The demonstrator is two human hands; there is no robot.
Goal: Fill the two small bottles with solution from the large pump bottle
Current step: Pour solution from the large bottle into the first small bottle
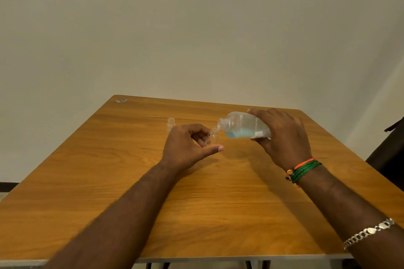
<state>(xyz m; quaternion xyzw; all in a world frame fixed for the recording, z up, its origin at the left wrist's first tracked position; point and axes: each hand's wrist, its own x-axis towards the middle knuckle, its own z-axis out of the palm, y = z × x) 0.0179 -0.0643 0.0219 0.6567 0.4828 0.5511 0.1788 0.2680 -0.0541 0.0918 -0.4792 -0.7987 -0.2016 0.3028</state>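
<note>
My right hand (282, 137) grips the large clear bottle (240, 124) tipped on its side above the table. Its pump is off and its open neck points left. A little blue solution pools along its lower side. My left hand (188, 145) holds a small clear bottle (213, 135) tilted, its mouth just below the large bottle's neck; most of it is hidden by my fingers. The second small clear bottle (171, 124) stands upright and uncapped on the table behind my left hand.
The wooden table (196, 203) runs to a plain wall at the back. A small pale scrap (121, 100) lies near its far left corner. A dark object (391, 159) stands off the right edge. No pump or caps are in view.
</note>
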